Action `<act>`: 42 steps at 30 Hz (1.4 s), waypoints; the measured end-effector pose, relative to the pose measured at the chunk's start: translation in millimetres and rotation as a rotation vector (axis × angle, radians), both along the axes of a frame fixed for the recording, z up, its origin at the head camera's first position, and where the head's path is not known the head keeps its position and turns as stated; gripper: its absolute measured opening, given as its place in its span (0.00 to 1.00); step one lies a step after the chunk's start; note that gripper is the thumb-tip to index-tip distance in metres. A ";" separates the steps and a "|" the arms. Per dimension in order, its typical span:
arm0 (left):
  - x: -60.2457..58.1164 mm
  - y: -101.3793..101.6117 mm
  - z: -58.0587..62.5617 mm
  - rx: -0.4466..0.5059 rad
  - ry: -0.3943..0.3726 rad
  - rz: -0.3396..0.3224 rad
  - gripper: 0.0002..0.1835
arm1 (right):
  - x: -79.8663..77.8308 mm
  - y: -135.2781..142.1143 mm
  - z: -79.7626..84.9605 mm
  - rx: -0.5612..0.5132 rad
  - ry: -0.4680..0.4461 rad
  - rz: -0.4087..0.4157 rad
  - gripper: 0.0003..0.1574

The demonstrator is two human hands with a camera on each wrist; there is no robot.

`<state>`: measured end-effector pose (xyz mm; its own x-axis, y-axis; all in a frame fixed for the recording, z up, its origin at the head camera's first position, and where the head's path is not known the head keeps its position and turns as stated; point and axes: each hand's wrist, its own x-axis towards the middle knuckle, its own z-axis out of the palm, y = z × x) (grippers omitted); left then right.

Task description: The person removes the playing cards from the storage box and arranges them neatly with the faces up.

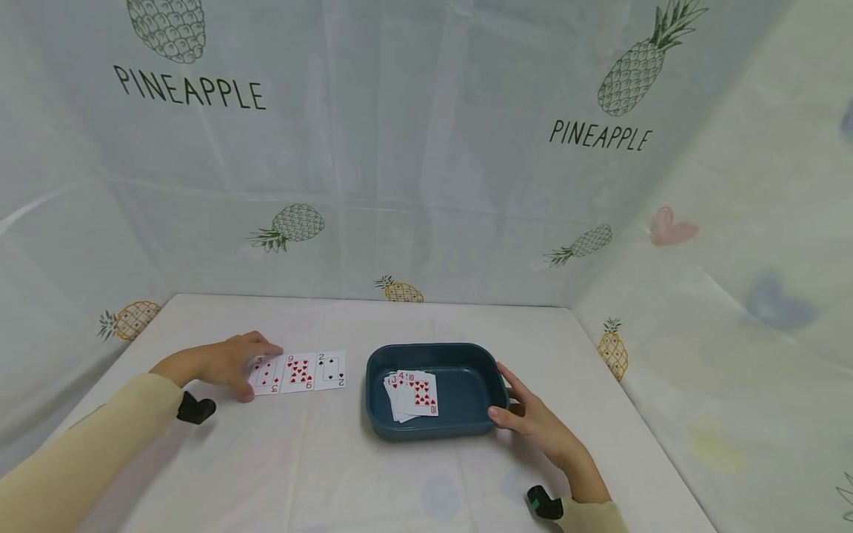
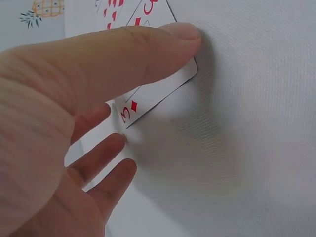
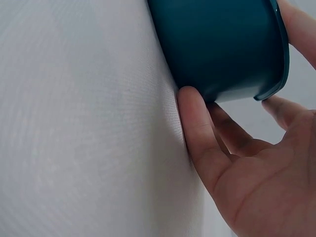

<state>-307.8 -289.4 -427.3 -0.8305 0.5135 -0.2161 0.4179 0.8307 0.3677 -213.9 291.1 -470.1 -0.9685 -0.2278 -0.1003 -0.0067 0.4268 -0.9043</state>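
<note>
Red three (image 1: 268, 376) partly beneath left hand (image 1: 225, 361), thumb and fingers apart; best lifted evenly, nine (image 1: 298, 372) and two (image 1: 329, 370) beside it undisturbed. Further right, dish (image 1: 469, 398) with loose pile (image 1: 415, 396) toward its left; right hand (image 1: 543, 423) clamped on right end, steady hold advisable.

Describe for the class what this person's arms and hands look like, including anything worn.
The left sleeve and right sleeve are pale yellow. The left hand and right hand wear no gloves. A small, black, angular left wrist camera shows beside that sleeve's end; the right wrist camera is also black, with a small green mark.
</note>
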 end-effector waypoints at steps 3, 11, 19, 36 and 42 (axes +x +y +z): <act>0.5 -0.2 1.8 0.025 0.025 -0.017 0.48 | -0.2 0.4 -0.8 0.004 0.000 0.000 0.53; -2.0 9.7 8.8 0.113 0.108 -0.019 0.45 | -0.5 1.8 -0.6 0.006 -0.002 -0.002 0.54; 4.5 41.2 26.8 0.142 0.149 -0.009 0.44 | 1.3 1.4 0.2 -0.012 -0.002 0.009 0.54; 20.6 108.7 39.4 0.180 0.242 -0.044 0.43 | 0.0 0.2 -0.8 -0.021 -0.007 0.005 0.53; 27.9 136.6 43.8 0.214 0.237 -0.072 0.41 | 0.5 0.8 -0.5 -0.015 -0.007 0.003 0.53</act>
<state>-279.9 -152.8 -383.5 -0.8048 0.5854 0.0980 0.5674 0.7104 0.4164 -213.4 291.9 -470.6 -0.9671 -0.2319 -0.1040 -0.0011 0.4132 -0.9106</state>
